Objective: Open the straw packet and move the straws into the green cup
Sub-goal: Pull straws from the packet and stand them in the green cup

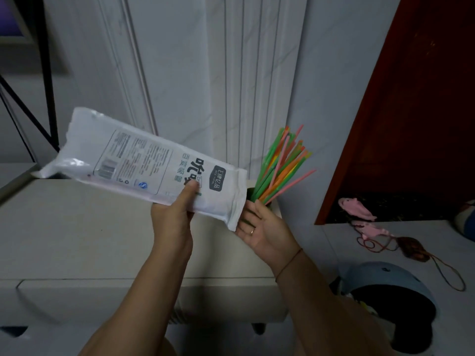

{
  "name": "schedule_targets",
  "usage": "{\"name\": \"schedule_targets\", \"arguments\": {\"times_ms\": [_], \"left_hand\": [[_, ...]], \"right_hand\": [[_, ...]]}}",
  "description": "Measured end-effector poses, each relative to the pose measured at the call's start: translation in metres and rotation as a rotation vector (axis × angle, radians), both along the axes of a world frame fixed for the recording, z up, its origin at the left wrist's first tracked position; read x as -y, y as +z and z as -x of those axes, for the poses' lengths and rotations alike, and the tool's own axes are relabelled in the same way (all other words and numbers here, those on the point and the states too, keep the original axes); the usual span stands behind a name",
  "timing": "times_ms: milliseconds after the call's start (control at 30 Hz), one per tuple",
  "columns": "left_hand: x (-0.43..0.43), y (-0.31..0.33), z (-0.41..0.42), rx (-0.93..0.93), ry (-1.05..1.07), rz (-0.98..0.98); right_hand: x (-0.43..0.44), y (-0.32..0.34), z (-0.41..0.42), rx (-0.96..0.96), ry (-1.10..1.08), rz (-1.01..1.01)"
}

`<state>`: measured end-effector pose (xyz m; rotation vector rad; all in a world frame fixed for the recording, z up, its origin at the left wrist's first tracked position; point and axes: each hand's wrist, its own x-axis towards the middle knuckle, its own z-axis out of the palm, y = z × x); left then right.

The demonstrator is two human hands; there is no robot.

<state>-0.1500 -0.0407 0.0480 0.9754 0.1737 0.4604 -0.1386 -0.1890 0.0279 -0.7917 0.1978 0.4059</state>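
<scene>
white straw packet point(144, 163) pinched in left hand point(174, 217), tilted over the table point(77, 227), mouth low toward the far right corner. best kept angled at the green cup point(249, 193), mostly hidden. straws point(280, 165) standing there. right hand point(264, 227) spread beside it, fingers apart, gripping nothing. packet's contents unreadable.

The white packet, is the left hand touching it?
Touching. The head view shows the left hand gripping the white packet near its lower end, thumb pressed flat on the printed front and fingers tucked behind it.
</scene>
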Motion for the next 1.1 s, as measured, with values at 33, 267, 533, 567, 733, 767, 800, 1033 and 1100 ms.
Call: {"name": "schedule_targets", "arguments": {"times_ms": [33,267,533,567,733,767,800,1033,1100], "left_hand": [[0.002,0.001,0.001,0.015,0.011,-0.039],[0.003,0.004,0.001,0.069,0.015,-0.101],[-0.007,-0.010,-0.006,-0.052,0.004,0.030],[-0.010,-0.013,-0.007,-0.077,-0.015,0.047],[-0.027,-0.027,-0.011,-0.186,-0.083,0.304],[-0.030,-0.029,-0.011,-0.193,-0.076,0.353],[-0.032,-0.031,-0.011,-0.201,-0.066,0.389],[-0.022,-0.038,-0.009,-0.274,-0.079,0.513],[-0.014,-0.038,-0.008,-0.276,-0.096,0.535]], "right_hand": [[-0.001,-0.001,-0.001,-0.019,0.011,-0.019],[-0.001,-0.005,-0.005,-0.038,0.034,0.008],[0.001,-0.010,-0.007,0.160,-0.054,0.237],[0.002,-0.010,-0.007,0.194,-0.069,0.252],[0.018,-0.004,-0.007,0.262,-0.146,0.321],[0.023,-0.004,-0.007,0.262,-0.158,0.317],[0.026,-0.003,-0.007,0.265,-0.167,0.309],[0.016,-0.005,-0.005,0.287,-0.147,0.112],[0.005,-0.008,-0.004,0.291,-0.150,0.072]]}}
